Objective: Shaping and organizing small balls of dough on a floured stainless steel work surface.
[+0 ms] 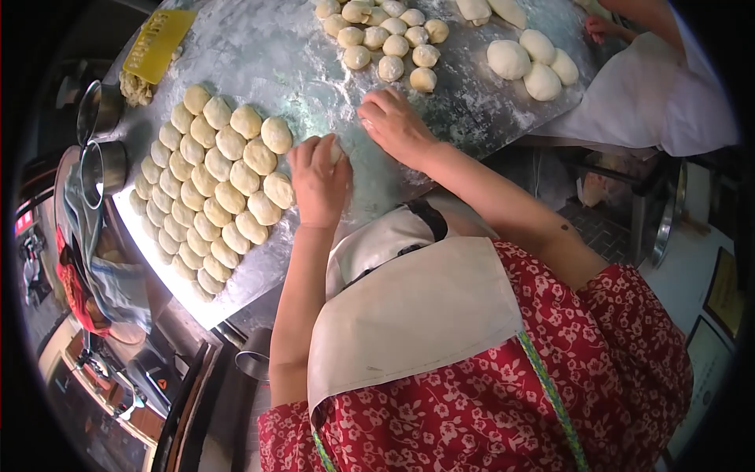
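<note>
My left hand (320, 174) is curled beside the right edge of a block of flattened dough pieces (218, 163) laid in close rows; a bit of pale dough shows between its thumb and fingers. My right hand (392, 125) is bent over the floured metal worktable (259, 65), below a loose group of round dough balls (391, 68). Something pale shows under its fingertips, but the palm is hidden, so I cannot tell what it holds. Larger smooth dough balls (542, 82) sit together farther right, with long dough pieces (507, 12) above them.
A yellow plastic scraper (159, 47) lies by crumbly dough scraps (135, 88) at the upper left. Two metal containers (112, 168) stand along the left table edge. Another person in a white apron (637, 100) is at the right edge, a hand (598, 28) near the table.
</note>
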A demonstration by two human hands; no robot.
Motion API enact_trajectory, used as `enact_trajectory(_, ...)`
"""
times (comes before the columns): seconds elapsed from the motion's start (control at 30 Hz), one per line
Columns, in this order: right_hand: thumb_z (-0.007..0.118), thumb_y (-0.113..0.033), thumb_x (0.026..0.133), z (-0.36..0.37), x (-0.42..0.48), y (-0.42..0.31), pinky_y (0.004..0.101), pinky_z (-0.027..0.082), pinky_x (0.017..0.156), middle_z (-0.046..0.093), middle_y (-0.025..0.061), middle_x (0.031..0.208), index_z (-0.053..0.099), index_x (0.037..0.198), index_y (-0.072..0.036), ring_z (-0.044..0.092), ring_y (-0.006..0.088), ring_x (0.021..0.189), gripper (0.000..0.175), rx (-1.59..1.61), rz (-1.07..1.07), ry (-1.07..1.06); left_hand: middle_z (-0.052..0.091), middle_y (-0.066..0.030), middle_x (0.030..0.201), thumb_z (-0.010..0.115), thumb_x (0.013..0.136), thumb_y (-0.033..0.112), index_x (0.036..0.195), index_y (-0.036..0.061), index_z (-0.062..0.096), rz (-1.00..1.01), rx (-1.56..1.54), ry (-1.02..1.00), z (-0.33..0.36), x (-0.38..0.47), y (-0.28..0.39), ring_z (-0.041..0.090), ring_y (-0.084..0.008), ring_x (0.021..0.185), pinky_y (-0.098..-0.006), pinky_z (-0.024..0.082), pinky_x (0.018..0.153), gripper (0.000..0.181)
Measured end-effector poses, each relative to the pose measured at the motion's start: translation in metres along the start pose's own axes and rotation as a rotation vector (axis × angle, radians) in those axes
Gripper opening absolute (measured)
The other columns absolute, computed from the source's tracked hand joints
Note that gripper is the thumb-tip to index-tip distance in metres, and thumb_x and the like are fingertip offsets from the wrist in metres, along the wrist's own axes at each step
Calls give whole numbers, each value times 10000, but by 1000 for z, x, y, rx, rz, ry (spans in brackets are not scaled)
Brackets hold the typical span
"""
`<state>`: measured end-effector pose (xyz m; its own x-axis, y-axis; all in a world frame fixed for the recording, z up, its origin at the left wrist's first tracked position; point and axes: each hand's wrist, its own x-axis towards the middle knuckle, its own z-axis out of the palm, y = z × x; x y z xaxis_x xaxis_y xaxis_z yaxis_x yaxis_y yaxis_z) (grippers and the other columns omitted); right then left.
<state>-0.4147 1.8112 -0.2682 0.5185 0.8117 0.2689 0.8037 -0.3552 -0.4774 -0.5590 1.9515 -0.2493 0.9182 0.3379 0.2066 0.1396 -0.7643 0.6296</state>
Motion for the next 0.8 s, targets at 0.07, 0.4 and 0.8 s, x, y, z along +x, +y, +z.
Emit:
enact_trajectory(0.07, 662, -175, 860, 1, -8, -5, 407, 441, 931, 559, 77, 1115, 596, 1005, -80, 524, 295, 1055, 185, -72, 43, -39, 596, -148, 1184, 711, 769, 79, 1281, 48, 590, -18, 29, 50, -4, -5, -5, 530, -343, 1069, -431, 452, 941, 527)
enact_trajectory(0.4, 476, -407, 998, -35, 6, -10, 510, 519, 764, 677, 176, 1002, 528, 1321, -91, 686, 382, 869, 455, -86, 563, -173, 511, -189, 1385, 601, 930, 219, 1417, 81, 489, -318, 110, -98, -16, -2, -3, 646, -358, 1039, -427, 546, 827, 518)
enact_trajectory(0.8, 572, -299, 946, 17, -5, -18, 437, 540, 547, 672, 160, 784, 487, 1381, -97, 681, 344, 640, 487, -288, 275, -188, 381, -185, 1498, 516, 909, 85, 1398, 40, 453, -94, 400, -305, 19, 3, -9, 664, -328, 908, -433, 585, 705, 496)
